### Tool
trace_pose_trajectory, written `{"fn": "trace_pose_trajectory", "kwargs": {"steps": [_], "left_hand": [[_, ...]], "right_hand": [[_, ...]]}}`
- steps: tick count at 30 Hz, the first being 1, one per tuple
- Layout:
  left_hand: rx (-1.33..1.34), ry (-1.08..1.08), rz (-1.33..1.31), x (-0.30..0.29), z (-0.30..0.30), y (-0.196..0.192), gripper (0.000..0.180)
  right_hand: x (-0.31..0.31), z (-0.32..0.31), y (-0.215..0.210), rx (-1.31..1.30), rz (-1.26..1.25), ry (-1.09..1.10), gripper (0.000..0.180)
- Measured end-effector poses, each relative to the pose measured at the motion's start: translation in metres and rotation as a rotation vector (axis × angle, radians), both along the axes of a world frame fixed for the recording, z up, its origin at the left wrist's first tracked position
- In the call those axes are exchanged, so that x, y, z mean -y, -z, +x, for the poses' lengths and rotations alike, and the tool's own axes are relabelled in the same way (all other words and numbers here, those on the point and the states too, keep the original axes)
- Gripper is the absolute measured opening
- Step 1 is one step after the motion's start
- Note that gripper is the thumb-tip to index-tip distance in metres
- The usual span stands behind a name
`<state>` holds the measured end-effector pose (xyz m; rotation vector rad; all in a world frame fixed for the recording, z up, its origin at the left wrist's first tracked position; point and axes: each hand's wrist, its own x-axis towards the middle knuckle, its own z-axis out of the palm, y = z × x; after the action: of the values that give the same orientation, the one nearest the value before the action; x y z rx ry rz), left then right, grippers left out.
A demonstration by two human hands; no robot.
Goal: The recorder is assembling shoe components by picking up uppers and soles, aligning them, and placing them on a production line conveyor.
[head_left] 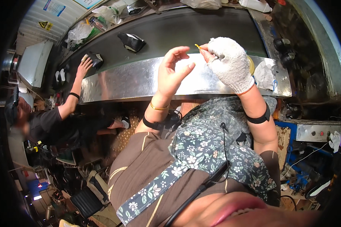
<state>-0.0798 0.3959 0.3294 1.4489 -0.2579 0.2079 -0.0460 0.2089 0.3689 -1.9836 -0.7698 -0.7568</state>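
My right hand (231, 60), in a white knit glove with bare fingertips, pinches a small twisted yellow strip (198, 47) between thumb and forefinger. My left hand (173, 72) is bare and raised beside it, thumb and fingers apart, with nothing in it. Both hands are over the shiny metal ledge (132, 77) that borders a dark conveyor belt (170, 32). Behind my right hand a round yellow thing (251, 65) shows only in part. A loose white glove (264, 75) lies on the ledge to the right.
A black shoe (131, 42) lies on the belt. Farther left, a co-worker's hand (85, 66) reaches to another dark shoe (96, 59). Plastic bags (79, 32) line the far edge. A control box (318, 133) with buttons stands at the right.
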Motion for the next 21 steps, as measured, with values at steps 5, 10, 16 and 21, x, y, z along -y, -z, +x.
{"fn": "trace_pose_trajectory", "kwargs": {"steps": [5, 10, 16, 21], "left_hand": [[0.201, -0.101, 0.310, -0.009, 0.011, -0.006, 0.030], [0.244, -0.067, 0.367, -0.008, 0.007, -0.007, 0.024], [-0.010, -0.091, -0.069, -0.008, 0.010, 0.005, 0.012], [-0.146, -0.077, -0.391, -0.026, 0.019, 0.015, 0.018]], "right_hand": [[0.001, -0.007, -0.005, -0.004, -0.178, -0.008, 0.009], [0.003, -0.009, 0.000, 0.006, -0.253, 0.001, 0.011], [0.002, -0.014, 0.011, 0.013, -0.166, 0.024, 0.015], [0.012, -0.042, 0.056, -0.289, -0.137, 0.009, 0.013]]}}
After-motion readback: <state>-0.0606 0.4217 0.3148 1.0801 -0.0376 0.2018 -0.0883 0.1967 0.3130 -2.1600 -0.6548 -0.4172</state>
